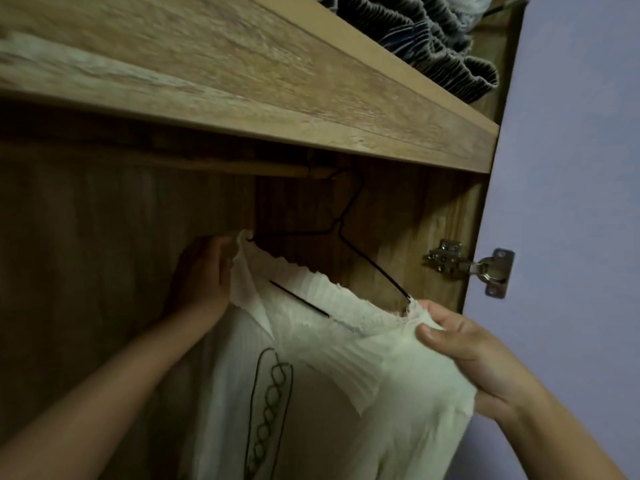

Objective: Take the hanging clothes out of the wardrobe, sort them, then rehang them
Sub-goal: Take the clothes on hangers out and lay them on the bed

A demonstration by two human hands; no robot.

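A cream ribbed top (346, 382) with a black line drawing on its front hangs on a thin black wire hanger (349, 233). The hanger's hook sits over the wooden rail (242, 167) near its right end, inside the wardrobe. My left hand (204, 271) holds the top's left shoulder at the hanger's end. My right hand (474, 351) pinches the right shoulder fabric, thumb on top, by the hanger's other end. The hanger tilts down to the right.
A wooden shelf (311, 109) runs above the rail, with folded dark pleated fabric (426, 39) on it. The wardrobe's right side panel carries a metal door hinge (471, 268). A pale wall lies to the right. The wardrobe's left interior is dark.
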